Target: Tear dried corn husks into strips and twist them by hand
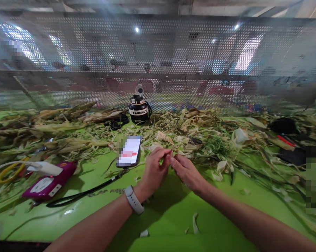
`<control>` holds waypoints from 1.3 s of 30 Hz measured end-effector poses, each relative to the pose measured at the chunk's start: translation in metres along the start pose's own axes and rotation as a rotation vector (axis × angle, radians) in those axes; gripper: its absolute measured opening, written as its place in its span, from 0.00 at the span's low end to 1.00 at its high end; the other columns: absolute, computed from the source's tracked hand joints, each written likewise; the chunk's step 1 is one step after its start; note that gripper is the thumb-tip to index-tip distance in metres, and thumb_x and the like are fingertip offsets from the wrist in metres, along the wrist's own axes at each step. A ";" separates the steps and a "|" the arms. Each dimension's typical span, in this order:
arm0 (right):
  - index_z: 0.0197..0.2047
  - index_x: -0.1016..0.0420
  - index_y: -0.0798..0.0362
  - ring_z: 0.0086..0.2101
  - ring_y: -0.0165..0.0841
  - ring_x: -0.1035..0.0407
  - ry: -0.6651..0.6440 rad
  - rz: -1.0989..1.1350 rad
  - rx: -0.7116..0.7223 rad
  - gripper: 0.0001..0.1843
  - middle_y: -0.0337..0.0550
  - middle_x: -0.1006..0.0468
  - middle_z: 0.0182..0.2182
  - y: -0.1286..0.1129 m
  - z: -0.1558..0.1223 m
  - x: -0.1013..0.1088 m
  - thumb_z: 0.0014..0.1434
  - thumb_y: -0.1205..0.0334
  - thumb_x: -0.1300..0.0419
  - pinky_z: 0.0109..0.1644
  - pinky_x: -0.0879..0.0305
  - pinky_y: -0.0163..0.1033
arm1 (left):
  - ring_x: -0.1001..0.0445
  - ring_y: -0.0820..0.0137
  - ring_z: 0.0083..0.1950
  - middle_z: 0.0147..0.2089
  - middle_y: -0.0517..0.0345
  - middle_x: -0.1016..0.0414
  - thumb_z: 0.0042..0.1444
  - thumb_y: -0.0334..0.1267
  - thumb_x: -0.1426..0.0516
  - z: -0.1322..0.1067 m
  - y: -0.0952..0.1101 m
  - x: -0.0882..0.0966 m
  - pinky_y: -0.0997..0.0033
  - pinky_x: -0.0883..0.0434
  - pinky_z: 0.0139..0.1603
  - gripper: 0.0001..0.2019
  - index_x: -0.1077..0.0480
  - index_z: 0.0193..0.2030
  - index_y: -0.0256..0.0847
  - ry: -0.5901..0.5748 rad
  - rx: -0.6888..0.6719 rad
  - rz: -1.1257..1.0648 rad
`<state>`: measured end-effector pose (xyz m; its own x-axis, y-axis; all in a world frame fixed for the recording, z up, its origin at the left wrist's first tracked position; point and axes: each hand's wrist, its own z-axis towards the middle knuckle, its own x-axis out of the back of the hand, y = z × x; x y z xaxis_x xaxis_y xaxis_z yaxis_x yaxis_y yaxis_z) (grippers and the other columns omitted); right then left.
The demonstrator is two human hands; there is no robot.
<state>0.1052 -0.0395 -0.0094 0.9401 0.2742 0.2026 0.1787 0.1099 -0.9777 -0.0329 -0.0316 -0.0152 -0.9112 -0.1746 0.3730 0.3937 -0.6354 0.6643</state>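
Note:
My left hand and my right hand meet fingertip to fingertip over the green table, just in front of a heap of dry husks and leaf scraps. The left fingers are curled in a pinch, and the right fingers are drawn together against them. Whatever sits between the fingertips is too small to make out. A white watch is on my left wrist. A phone with a lit screen lies flat just left of my left hand.
A black bottle marked ENERGY stands at the back before a perforated metal screen. A magenta device and yellow-handled scissors lie at the left, with a black strap trailing from the phone. Dark tools lie at the right among the husks.

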 end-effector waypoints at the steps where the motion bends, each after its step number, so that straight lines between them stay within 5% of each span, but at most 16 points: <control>1: 0.25 0.42 0.53 0.22 0.24 0.50 -0.001 -0.018 0.015 0.22 0.32 0.44 0.20 0.002 0.001 0.000 0.56 0.42 0.46 0.22 0.54 0.31 | 0.30 0.70 0.36 0.35 0.54 0.28 0.56 0.30 0.46 0.000 0.000 0.000 0.71 0.31 0.38 0.06 0.30 0.40 0.37 0.000 0.002 -0.007; 15: 0.21 0.43 0.51 0.15 0.22 0.54 0.002 0.094 0.031 0.15 0.28 0.48 0.13 -0.006 -0.006 -0.001 0.54 0.55 0.46 0.18 0.57 0.31 | 0.31 0.70 0.34 0.33 0.56 0.29 0.58 0.33 0.47 0.002 0.002 -0.002 0.72 0.33 0.36 0.06 0.29 0.37 0.37 0.014 0.051 0.024; 24: 0.21 0.44 0.51 0.16 0.22 0.56 0.006 0.098 0.031 0.22 0.28 0.49 0.15 0.001 0.003 -0.002 0.55 0.44 0.46 0.18 0.60 0.32 | 0.29 0.70 0.37 0.35 0.54 0.28 0.56 0.28 0.47 -0.001 -0.001 -0.002 0.71 0.31 0.38 0.08 0.29 0.40 0.36 -0.004 0.003 0.007; 39: 0.18 0.38 0.53 0.13 0.20 0.53 0.063 0.136 0.005 0.14 0.28 0.45 0.11 -0.012 -0.004 0.010 0.52 0.59 0.46 0.16 0.57 0.29 | 0.30 0.71 0.33 0.33 0.55 0.28 0.59 0.35 0.47 0.001 0.001 -0.002 0.73 0.33 0.34 0.06 0.30 0.37 0.37 -0.052 0.072 -0.013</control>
<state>0.1136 -0.0414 0.0044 0.9719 0.2263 0.0644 0.0473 0.0802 -0.9957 -0.0300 -0.0311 -0.0143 -0.9094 -0.1264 0.3964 0.3916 -0.5816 0.7130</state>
